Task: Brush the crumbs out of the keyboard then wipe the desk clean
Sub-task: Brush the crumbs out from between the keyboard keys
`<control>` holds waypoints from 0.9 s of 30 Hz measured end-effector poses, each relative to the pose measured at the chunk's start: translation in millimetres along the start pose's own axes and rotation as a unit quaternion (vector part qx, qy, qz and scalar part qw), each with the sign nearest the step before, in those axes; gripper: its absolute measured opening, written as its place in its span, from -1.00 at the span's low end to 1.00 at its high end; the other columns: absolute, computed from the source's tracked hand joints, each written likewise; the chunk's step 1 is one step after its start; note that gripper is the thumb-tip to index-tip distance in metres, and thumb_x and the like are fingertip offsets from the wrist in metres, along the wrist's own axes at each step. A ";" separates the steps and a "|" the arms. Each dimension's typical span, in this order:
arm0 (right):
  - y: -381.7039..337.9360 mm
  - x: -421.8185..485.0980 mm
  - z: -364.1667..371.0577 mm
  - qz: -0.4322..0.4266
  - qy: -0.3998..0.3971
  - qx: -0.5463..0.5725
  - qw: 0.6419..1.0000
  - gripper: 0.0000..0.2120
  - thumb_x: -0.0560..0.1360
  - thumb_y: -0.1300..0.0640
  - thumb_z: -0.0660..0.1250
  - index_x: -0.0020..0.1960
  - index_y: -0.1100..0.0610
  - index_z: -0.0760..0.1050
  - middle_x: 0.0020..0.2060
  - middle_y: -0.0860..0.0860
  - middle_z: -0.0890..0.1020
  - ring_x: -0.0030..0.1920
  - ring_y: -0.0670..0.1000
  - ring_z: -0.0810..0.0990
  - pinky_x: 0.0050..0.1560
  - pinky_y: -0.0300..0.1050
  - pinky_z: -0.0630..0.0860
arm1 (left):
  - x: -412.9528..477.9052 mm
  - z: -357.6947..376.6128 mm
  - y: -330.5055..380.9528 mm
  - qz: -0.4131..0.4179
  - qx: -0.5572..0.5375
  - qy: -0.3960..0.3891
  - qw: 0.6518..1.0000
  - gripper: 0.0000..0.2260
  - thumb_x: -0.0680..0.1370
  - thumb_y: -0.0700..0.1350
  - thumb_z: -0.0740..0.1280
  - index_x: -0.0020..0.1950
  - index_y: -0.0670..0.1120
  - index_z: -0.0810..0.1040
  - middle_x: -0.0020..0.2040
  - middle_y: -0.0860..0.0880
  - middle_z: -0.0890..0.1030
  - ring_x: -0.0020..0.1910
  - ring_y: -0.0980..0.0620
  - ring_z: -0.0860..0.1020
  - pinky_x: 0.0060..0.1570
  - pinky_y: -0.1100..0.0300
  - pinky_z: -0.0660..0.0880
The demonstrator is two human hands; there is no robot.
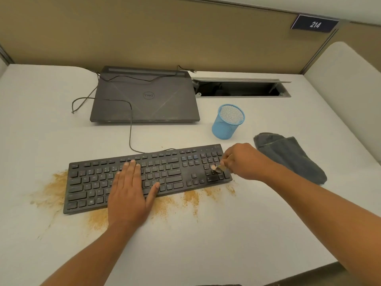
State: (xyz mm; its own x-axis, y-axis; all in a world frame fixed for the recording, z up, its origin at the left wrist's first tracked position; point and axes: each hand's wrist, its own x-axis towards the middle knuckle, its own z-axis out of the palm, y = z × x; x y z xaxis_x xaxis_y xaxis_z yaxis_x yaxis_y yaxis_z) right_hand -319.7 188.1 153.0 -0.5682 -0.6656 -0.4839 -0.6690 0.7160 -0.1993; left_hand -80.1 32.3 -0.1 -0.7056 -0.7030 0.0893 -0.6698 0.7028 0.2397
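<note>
Soft, even light falls from above and looks a little yellow. The flat white desk (226,234) is bright all over. Shadows are thin and pale: one runs under the near edge of the closed dark grey laptop (144,100). The long black keyboard (175,174) has fuzzy letters. The right hand (241,162) and its small brush (219,168) are a bit blurry. Straight lines bend near the edges, like the tan wall panel (165,27) far away.

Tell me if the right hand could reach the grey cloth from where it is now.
Probably yes. The grey cloth lies just right of the right hand, with only bare desk between them. That hand grips a brush over the keyboard, so it would likely set that down first.
</note>
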 end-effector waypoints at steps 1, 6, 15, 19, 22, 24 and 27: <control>2.5 1.1 -2.0 0.001 -0.022 -0.013 1.000 -0.74 0.61 0.08 0.21 0.02 0.18 0.63 -0.10 0.10 0.68 -0.05 0.12 0.66 0.02 0.03 0.60 | -0.1 0.2 0.2 -0.002 -0.001 0.003 1.000 -0.22 0.58 0.37 -0.13 0.54 -0.19 0.23 0.56 -0.14 0.23 0.56 -0.06 0.12 0.52 -0.04 0.08; 14.2 8.5 -4.0 -0.039 0.078 0.043 0.995 -0.76 0.61 0.09 0.26 0.00 0.18 0.66 -0.06 0.05 0.70 -0.05 0.07 0.65 -0.02 -0.02 0.57 | -0.4 0.0 2.1 -0.009 0.001 0.008 1.000 -0.25 0.58 0.36 -0.09 0.54 -0.17 0.23 0.56 -0.12 0.23 0.56 -0.06 0.13 0.53 -0.01 0.06; 32.5 3.7 -4.2 -0.086 0.040 0.056 0.994 -0.84 0.58 0.15 0.30 0.05 0.12 0.65 -0.19 -0.05 0.62 -0.19 -0.08 0.57 -0.25 -0.28 0.44 | -0.2 1.5 3.7 -0.013 0.011 0.010 1.000 -0.26 0.59 0.35 -0.09 0.54 -0.17 0.22 0.55 -0.12 0.23 0.56 -0.06 0.13 0.53 -0.01 0.05; 32.9 7.6 0.0 -0.080 -0.016 0.024 0.996 -0.80 0.59 0.08 0.32 0.00 0.19 0.65 -0.14 0.09 0.69 -0.15 0.05 0.64 -0.19 -0.12 0.51 | -0.1 1.8 4.2 -0.014 0.010 0.011 1.000 -0.26 0.59 0.35 -0.09 0.54 -0.17 0.21 0.55 -0.12 0.24 0.56 -0.06 0.12 0.53 -0.03 0.07; 30.4 8.2 -7.2 -0.104 -0.002 0.016 0.994 -0.73 0.61 0.08 0.29 -0.04 0.26 0.65 -0.21 0.03 0.66 -0.26 -0.02 0.57 -0.26 -0.23 0.47 | -0.6 1.7 4.1 -0.016 0.012 0.013 1.000 -0.27 0.59 0.35 -0.08 0.54 -0.16 0.22 0.55 -0.12 0.24 0.56 -0.06 0.13 0.53 -0.02 0.06; 27.6 9.7 -2.6 -0.112 0.022 0.026 0.993 -0.73 0.61 0.06 0.29 -0.08 0.22 0.65 -0.16 -0.01 0.66 -0.25 -0.07 0.56 -0.23 -0.23 0.49 | -0.6 1.8 4.2 -0.015 0.010 0.014 1.000 -0.28 0.59 0.34 -0.06 0.54 -0.16 0.22 0.55 -0.12 0.24 0.55 -0.06 0.14 0.53 -0.02 0.06; 29.1 12.0 4.7 -0.070 0.017 -0.004 0.997 -0.71 0.59 0.05 0.27 -0.11 0.24 0.63 -0.16 0.14 0.68 -0.18 0.11 0.63 -0.12 0.02 0.61 | -0.6 1.8 4.4 -0.015 0.011 0.014 1.000 -0.28 0.59 0.33 -0.05 0.54 -0.16 0.22 0.55 -0.12 0.24 0.55 -0.06 0.14 0.53 -0.02 0.07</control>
State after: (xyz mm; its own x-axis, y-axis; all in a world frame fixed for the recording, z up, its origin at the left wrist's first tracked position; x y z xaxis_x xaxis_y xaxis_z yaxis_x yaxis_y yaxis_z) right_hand -343.7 202.0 137.4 -0.4853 -0.7655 -0.4226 -0.7466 0.6143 -0.2554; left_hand -83.0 36.0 -0.9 -0.6785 -0.7263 0.1100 -0.6956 0.6833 0.2219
